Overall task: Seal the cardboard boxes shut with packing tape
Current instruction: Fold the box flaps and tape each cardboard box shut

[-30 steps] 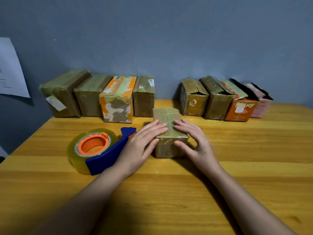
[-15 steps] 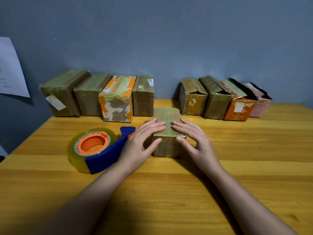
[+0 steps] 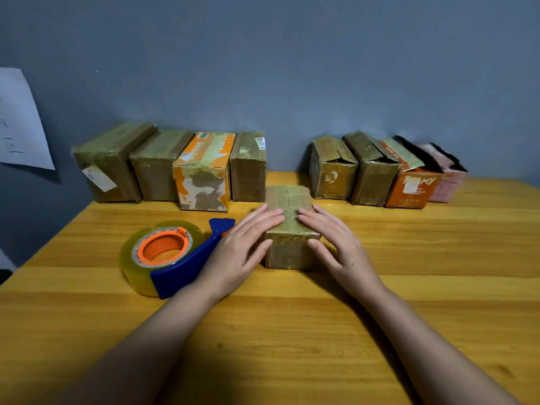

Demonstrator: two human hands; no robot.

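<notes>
A small brown cardboard box (image 3: 287,252) sits mid-table with its flaps down and tape over the top. My left hand (image 3: 239,249) lies flat on its left top edge, fingers straight. On the right top edge my right hand (image 3: 336,244) presses with straight fingers too. A clear packing tape roll with an orange core in a blue dispenser (image 3: 172,255) lies on the table just left of my left hand, held by neither hand.
Several taped boxes (image 3: 163,168) line the wall at the back left. At the back right stand several boxes with loose flaps, among them an orange one (image 3: 409,188). The wooden table (image 3: 263,331) meets a grey wall; a paper sheet (image 3: 17,121) hangs at left.
Both hands have slid slightly away from me along the top of the small box. The box and the tape dispenser have stayed where they were.
</notes>
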